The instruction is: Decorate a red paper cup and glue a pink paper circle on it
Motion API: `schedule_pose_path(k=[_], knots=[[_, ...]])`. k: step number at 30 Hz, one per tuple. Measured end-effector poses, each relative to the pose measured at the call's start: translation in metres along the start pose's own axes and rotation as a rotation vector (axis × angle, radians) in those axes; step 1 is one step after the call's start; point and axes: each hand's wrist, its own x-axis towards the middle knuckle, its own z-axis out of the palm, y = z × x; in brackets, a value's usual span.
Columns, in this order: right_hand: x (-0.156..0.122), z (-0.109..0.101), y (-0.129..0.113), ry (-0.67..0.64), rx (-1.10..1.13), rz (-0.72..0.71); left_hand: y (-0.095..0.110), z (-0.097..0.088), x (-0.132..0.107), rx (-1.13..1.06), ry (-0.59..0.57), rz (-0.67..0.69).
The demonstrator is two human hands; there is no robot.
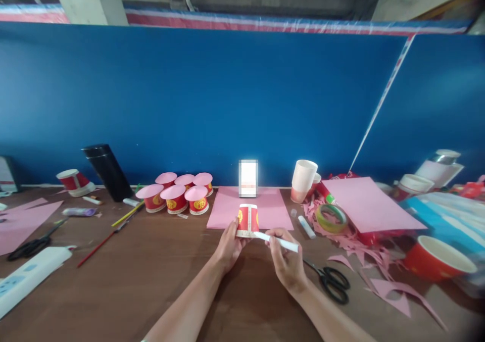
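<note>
A red paper cup (pixel 245 222) with gold patches and a pale seam is in my left hand (pixel 228 249), whose fingers wrap round its left side. The cup stands rim down, a patterned band along its lower edge. My right hand (pixel 287 263) grips a white marker pen (pixel 285 243) like a writing tool. Its tip points left and meets or nearly meets the cup's lower right edge; I cannot tell if they touch. Behind the cup lies pink paper (pixel 223 208), with a bright, pixelated screen (pixel 248 179) upright at its back. A white cap (pixel 306 227) lies to the right.
Several red cups with pink disc tops (pixel 175 199) stand left of the paper. Black scissors (pixel 334 284) lie beside my right forearm. Pink scraps (pixel 369 253), a tape roll (pixel 331 217) and an orange cup (pixel 435 258) fill the right. A power strip (pixel 32 276) lies left.
</note>
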Motion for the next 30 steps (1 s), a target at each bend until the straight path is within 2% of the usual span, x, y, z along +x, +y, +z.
schedule_pose_path(k=[5,11,17,25,30], knots=[[0.001,0.002,0.000,-0.060,-0.003,-0.009,0.001,0.001,0.000,0.012,-0.005,-0.002],[0.002,0.000,0.001,0.012,0.009,0.009,0.002,0.004,-0.001,0.016,0.016,0.002],[0.002,0.002,-0.005,-0.053,0.009,0.035,0.002,0.005,-0.004,0.099,-0.004,0.021],[0.002,0.002,0.000,0.013,0.028,0.042,0.003,0.009,-0.004,0.079,0.009,0.021],[0.002,0.001,-0.002,-0.040,-0.006,0.050,0.004,0.010,-0.005,0.096,0.030,0.015]])
